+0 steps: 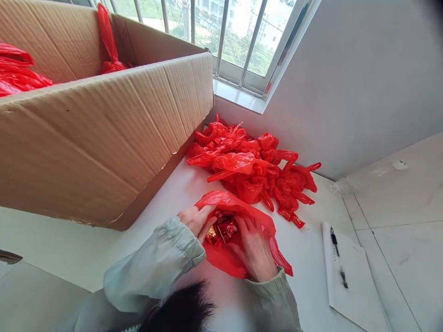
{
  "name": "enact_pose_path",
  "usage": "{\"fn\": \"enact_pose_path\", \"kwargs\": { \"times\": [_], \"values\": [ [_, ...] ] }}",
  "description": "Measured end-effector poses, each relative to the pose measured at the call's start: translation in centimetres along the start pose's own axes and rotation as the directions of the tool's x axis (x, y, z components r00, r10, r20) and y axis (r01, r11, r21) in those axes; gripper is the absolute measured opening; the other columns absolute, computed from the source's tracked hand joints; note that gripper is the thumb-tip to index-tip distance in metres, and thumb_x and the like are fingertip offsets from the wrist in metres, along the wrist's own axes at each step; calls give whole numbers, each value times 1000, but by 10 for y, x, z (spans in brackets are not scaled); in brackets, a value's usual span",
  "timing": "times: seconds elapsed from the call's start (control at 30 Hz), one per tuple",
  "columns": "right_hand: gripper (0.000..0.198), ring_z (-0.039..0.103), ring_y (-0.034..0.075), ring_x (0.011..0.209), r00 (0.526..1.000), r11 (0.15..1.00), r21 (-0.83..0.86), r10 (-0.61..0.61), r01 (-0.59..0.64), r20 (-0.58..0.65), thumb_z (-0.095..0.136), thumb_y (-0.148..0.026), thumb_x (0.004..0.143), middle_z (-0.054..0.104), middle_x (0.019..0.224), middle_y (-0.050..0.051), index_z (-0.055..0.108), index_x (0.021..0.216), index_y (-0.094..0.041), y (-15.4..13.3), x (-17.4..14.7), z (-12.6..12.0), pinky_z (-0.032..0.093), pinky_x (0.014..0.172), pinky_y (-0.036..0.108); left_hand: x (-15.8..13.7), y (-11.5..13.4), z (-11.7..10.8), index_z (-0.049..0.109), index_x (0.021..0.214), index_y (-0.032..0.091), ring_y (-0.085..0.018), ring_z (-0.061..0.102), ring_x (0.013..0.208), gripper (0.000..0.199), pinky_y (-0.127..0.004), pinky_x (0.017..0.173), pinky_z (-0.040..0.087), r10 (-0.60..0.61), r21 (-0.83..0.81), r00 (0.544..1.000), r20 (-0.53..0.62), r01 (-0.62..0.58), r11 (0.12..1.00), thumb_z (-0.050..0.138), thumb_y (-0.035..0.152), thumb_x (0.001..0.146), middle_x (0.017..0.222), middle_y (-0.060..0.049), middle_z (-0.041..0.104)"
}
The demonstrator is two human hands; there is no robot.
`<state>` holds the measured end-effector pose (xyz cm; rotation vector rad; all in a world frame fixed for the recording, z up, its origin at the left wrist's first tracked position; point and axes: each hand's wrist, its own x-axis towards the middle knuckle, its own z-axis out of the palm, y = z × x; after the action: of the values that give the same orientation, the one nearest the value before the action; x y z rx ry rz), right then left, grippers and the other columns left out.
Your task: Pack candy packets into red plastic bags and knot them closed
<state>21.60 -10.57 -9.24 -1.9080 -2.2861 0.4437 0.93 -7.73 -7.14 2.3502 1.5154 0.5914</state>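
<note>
A red plastic bag lies wide-mouthed on the white table in front of me. Inside it are small wrapped packets: a dark red one and a red-and-gold one. My left hand is closed on the bag's left rim, with fingers reaching in beside the red-and-gold packet. My right hand reaches into the right side of the bag, fingers apart and bent toward the dark red packet. Its fingertips are partly hidden, so contact with the packet is unclear.
Beyond the bag lies a heap of red plastic bags, with a red wrapped strip near it. A large cardboard box holding red bags stands at left. On the right are white paper and a black pen. A barred window is behind.
</note>
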Motion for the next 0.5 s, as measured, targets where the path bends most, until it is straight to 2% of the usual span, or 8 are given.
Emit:
{"fn": "enact_pose_path", "kwargs": {
  "times": [0.1, 0.2, 0.37, 0.43, 0.5],
  "values": [
    [36, 63, 34, 105, 996, 998, -52, 51, -48, 69, 57, -7, 79, 66, 117, 17, 59, 115, -14, -2, -1, 0, 52, 81, 45, 4, 5, 4, 59, 128, 23, -22, 65, 73, 37, -29, 68, 49, -31, 36, 999, 23, 30, 999, 36, 31, 100, 82, -6, 65],
    [42, 63, 31, 105, 998, 1000, -14, -18, 19, 64, 52, 0, 76, 66, 115, 13, 58, 115, -15, 6, -9, -1, 54, 79, 40, 7, 7, 8, 63, 122, 22, -21, 65, 69, 35, -29, 64, 48, -55, 56, 998, 30, 54, 997, 37, 29, 98, 78, -6, 65],
    [40, 63, 29, 107, 981, 980, 141, -114, 137, -159, 50, -8, 84, 68, 117, 10, 56, 121, -19, 12, -23, 1, 55, 85, 44, 5, 7, 9, 60, 128, 23, -23, 67, 70, 39, -32, 66, 51, -62, 54, 998, 12, 61, 997, 32, 28, 100, 81, -7, 67],
    [44, 63, 28, 112, 964, 967, 176, -142, 183, -224, 50, -11, 86, 66, 124, 10, 54, 130, -21, 9, -27, -4, 55, 91, 45, 4, 5, 9, 57, 131, 22, -24, 68, 82, 40, -33, 75, 54, -40, 36, 999, -7, 41, 999, 32, 29, 100, 90, -9, 69],
    [42, 64, 25, 110, 945, 945, 211, -191, 251, -267, 52, -13, 89, 68, 122, 7, 56, 129, -23, 9, -32, -17, 56, 91, 41, 5, 1, 9, 58, 130, 24, -24, 68, 95, 38, -34, 86, 54, -3, 5, 999, -36, 3, 1000, 35, 30, 99, 104, -10, 69]
  ]
}}
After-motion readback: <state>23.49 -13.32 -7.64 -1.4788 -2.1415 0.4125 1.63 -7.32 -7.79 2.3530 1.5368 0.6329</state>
